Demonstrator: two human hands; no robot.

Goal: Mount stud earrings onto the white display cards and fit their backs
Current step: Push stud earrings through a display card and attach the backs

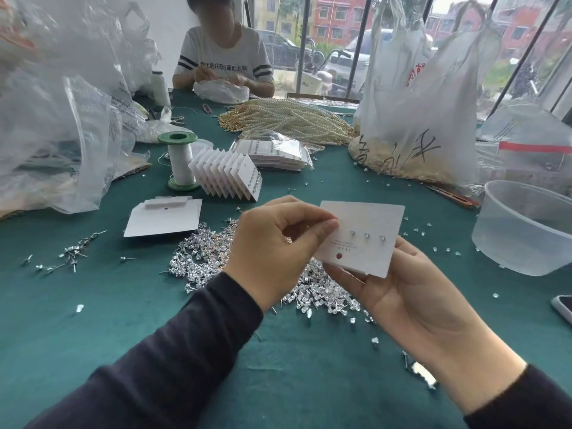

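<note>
My right hand [411, 292] holds a white display card [368, 221] from below, tilted toward me. Three clear stud earrings [367, 235] sit in a row on the card, above a small red dot. My left hand [275, 243] pinches its thumb and forefinger at the card's left edge, beside the first stud; whatever it pinches is too small to make out. Under both hands lies a heap of loose silver studs [201, 255] on the green cloth. Small clear earring backs [433, 239] are scattered to the right of the card.
A stack of blank cards [164, 221] lies left of the hands, a fanned row of filled cards [229, 178] and a thread spool [181, 161] behind. A clear plastic tub [526, 227] stands at right. Plastic bags, pearl strands [284, 119] and a seated person lie beyond.
</note>
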